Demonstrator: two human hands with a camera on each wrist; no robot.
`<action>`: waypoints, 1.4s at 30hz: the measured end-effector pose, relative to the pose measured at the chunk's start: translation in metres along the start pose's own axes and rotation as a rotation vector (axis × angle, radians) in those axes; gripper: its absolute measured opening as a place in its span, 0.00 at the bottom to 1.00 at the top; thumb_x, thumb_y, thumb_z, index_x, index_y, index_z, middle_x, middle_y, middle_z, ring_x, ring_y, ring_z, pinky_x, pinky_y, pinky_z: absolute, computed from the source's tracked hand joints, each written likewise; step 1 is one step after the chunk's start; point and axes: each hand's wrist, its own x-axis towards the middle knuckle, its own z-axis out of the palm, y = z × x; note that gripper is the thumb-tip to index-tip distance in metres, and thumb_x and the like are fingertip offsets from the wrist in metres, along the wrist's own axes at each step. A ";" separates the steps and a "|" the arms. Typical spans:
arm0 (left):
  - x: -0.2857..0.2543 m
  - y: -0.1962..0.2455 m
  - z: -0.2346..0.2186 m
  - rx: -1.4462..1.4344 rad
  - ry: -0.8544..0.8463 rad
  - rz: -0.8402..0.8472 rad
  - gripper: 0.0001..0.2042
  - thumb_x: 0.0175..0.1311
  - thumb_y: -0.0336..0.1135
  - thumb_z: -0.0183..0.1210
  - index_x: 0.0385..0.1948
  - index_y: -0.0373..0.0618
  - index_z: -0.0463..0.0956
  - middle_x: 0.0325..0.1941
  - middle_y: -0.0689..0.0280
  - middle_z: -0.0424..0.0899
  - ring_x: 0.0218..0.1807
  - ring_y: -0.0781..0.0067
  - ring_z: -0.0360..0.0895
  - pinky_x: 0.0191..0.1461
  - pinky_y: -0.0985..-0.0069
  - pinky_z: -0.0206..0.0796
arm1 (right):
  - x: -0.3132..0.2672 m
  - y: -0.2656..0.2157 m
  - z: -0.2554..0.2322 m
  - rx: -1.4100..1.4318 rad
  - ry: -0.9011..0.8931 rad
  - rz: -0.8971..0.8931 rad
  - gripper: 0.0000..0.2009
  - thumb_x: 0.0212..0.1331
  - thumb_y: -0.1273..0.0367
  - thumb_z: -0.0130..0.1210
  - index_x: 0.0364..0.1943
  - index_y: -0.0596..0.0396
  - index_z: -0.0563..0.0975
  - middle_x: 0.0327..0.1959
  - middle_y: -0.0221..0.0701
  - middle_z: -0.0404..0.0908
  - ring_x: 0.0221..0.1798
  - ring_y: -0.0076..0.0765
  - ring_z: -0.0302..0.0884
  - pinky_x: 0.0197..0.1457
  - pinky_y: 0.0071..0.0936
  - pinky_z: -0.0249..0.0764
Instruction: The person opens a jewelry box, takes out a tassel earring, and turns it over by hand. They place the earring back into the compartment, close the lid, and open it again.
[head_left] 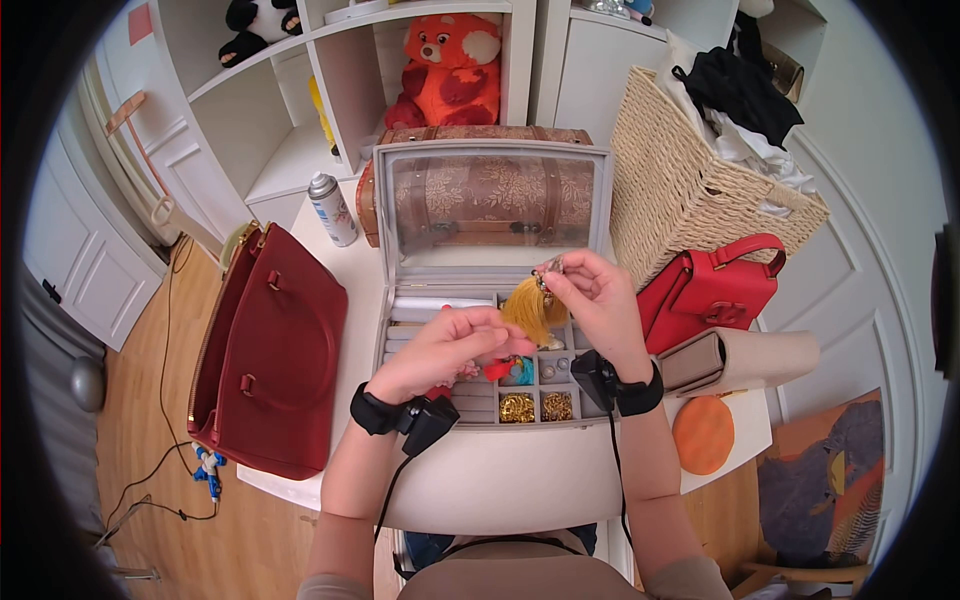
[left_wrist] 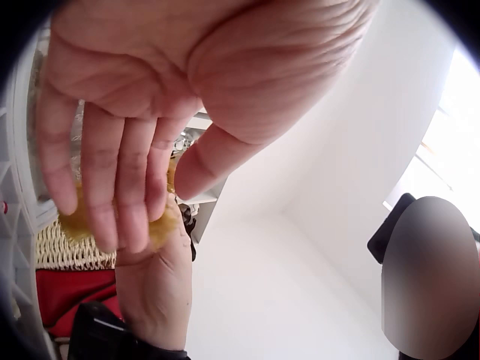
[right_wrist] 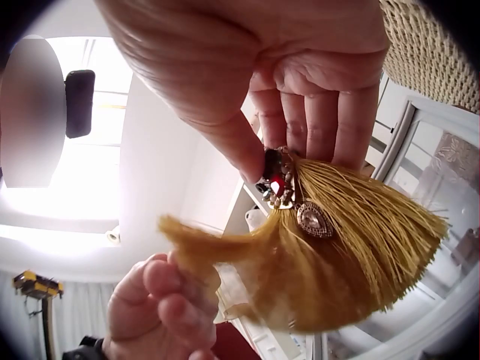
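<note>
A grey jewellery box (head_left: 388,335) stands open on the white table, its lid (head_left: 490,200) upright. Above its compartments my right hand (head_left: 552,272) pinches the jewelled top of a yellow tassel earring (head_left: 533,308). The right wrist view shows thumb and fingers (right_wrist: 247,146) closed on the red and clear stones, with the tassel (right_wrist: 352,255) fanned out below. My left hand (head_left: 512,342) reaches in from the left, and its nearly straight fingers (left_wrist: 120,210) touch the tassel's fringe (left_wrist: 166,229). One strand lies across the left fingertips (right_wrist: 169,292).
A dark red handbag (head_left: 275,350) lies left of the box. On the right are a red bag (head_left: 705,290), a beige clutch (head_left: 745,360), an orange pouch (head_left: 703,433) and a wicker basket (head_left: 690,190). A spray can (head_left: 331,208) and a brown trunk (head_left: 480,135) stand behind. Gold chains (head_left: 517,407) fill the front compartments.
</note>
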 end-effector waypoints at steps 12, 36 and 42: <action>0.005 -0.003 0.009 0.384 0.231 0.069 0.16 0.59 0.34 0.59 0.48 0.41 0.69 0.37 0.71 0.77 0.26 0.89 0.70 0.30 0.89 0.63 | -0.010 -0.013 0.017 0.075 -0.218 0.137 0.06 0.58 0.75 0.54 0.36 0.65 0.74 0.32 0.29 0.80 0.36 0.18 0.76 0.39 0.16 0.73; -0.012 0.006 -0.032 0.641 0.258 0.193 0.11 0.65 0.33 0.52 0.43 0.37 0.77 0.23 0.73 0.77 0.26 0.90 0.68 0.30 0.85 0.65 | -0.008 -0.014 -0.001 -0.176 -0.159 0.044 0.07 0.57 0.73 0.56 0.33 0.64 0.74 0.27 0.26 0.79 0.31 0.16 0.75 0.35 0.16 0.72; -0.012 0.009 -0.026 0.469 0.359 0.274 0.13 0.63 0.31 0.54 0.48 0.39 0.73 0.43 0.69 0.80 0.46 0.81 0.73 0.51 0.80 0.64 | -0.008 -0.016 0.002 -0.166 -0.157 0.039 0.07 0.56 0.73 0.57 0.33 0.63 0.74 0.28 0.25 0.78 0.31 0.15 0.75 0.34 0.15 0.71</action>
